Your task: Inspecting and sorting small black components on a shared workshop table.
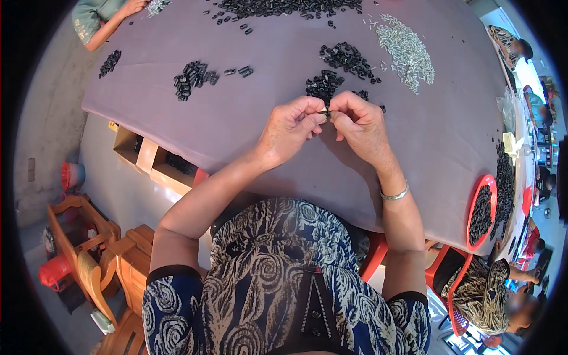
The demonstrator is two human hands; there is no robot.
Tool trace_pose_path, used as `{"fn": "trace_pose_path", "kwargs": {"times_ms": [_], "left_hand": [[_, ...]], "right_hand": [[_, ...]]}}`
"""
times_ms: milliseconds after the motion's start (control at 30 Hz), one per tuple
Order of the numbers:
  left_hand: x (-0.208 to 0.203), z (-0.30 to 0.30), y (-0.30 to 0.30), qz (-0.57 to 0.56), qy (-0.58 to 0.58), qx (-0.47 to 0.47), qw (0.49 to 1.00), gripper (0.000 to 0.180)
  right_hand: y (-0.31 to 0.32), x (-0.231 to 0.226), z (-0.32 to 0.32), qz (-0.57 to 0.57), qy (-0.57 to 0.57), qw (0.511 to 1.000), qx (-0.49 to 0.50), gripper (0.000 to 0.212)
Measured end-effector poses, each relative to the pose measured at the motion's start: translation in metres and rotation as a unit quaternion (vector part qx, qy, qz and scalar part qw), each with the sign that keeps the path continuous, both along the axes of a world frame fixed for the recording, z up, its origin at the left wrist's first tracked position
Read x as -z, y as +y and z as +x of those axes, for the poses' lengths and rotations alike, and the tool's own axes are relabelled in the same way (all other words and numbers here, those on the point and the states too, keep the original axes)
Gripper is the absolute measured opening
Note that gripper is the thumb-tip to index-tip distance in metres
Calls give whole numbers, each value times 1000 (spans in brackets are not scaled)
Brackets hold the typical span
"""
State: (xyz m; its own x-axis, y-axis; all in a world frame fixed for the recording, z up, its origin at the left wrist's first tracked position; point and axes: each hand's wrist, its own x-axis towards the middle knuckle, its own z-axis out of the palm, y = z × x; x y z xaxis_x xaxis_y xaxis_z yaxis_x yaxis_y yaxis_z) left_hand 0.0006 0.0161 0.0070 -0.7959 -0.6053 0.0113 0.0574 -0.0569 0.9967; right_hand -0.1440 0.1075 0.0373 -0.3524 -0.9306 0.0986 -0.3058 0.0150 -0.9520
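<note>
My left hand point(290, 129) and my right hand point(362, 125) meet above the table, fingertips pinched together. Between them is a small black piece point(323, 112), mostly covered by the fingers; what else may be in the pinch is too small to make out. Just beyond the hands lies a heap of small black parts point(322, 84), with another black heap point(345, 57) behind it. Farther right spreads a pile of small silvery pins point(407, 50). To the left, a group of black pieces point(188, 79) is gathered, with a few lying beside it.
A purple-grey cloth covers the table point(236, 112). At the right edge stands a red tray point(471, 229) of black parts. Below the left edge is an open cardboard box point(155, 155). Wooden chairs point(112, 260) stand lower left. Another person's arm point(115, 22) reaches in top left; people sit at right.
</note>
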Motion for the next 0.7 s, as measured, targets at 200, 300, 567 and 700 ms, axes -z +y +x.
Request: {"fn": "trace_pose_path", "kwargs": {"times_ms": [200,300,567,700], "left_hand": [[0,0,0,3,-3,-1,1000,10],[1,0,0,6,-3,2,1000,10],[0,0,0,10,1,5,1000,9],[-1,1,0,11,-11,12,1000,9]], "right_hand": [[-1,5,0,-48,76,996,5,5],[0,2,2,-59,84,995,2,6],[1,4,-1,-13,56,998,0,6],[0,1,0,1,-34,999,-9,6]]}}
